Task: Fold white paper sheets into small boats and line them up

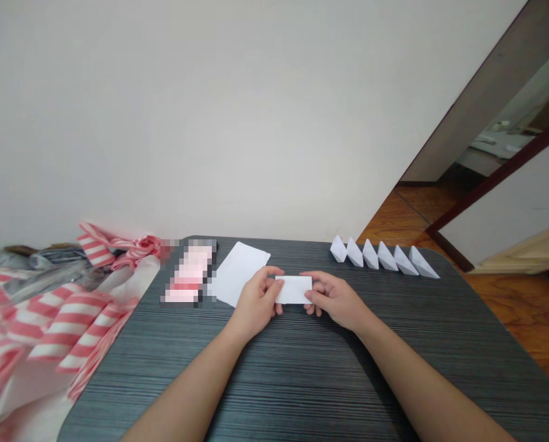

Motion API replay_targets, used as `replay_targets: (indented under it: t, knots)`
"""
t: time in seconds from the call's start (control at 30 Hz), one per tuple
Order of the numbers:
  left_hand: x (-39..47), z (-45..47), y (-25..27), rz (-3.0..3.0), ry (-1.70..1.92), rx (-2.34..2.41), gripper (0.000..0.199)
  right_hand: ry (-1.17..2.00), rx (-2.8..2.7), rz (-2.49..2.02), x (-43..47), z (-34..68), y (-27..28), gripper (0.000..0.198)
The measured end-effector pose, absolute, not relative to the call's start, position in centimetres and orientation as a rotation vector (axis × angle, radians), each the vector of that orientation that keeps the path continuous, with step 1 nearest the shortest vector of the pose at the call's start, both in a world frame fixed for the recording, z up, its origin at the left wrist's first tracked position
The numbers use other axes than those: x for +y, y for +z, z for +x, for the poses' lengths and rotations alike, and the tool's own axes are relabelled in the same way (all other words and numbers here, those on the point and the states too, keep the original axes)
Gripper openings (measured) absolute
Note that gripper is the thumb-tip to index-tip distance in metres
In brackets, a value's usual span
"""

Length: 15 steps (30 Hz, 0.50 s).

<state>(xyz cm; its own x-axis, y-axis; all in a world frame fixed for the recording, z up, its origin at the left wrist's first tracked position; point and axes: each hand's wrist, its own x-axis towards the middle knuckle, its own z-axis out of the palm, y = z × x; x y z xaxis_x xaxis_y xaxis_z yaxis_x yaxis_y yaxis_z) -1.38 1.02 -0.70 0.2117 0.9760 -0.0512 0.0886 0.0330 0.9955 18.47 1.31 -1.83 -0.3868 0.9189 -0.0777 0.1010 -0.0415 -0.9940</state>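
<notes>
A small folded piece of white paper (295, 290), rectangular in outline, is held level above the table between both hands. My left hand (258, 296) pinches its left end, thumb on the near face and fingers behind. At the right end, my right hand (335, 298) grips it the same way. Left of the hands lies a stack of white paper sheets (238, 270), its right side partly covered by my left hand. Several folded white paper boats (370, 254) stand in a row at the table's back right.
The dark wood-grained table (274, 380) meets a white wall at the back. A blurred-out pinkish item (190, 273) lies at its left side. Red-and-white striped cloth (67, 319) is heaped left of the table. Wooden floor (527, 313) and a doorway are on the right.
</notes>
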Motion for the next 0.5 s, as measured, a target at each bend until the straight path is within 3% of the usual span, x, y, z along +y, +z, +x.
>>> replay_targets:
  t: [0.5]
  knots:
    - [1.20, -1.31, 0.04, 1.333, 1.012, 1.090, 0.040, 1.451, -1.610, -1.112, 0.99, 18.09, -1.35, 0.041]
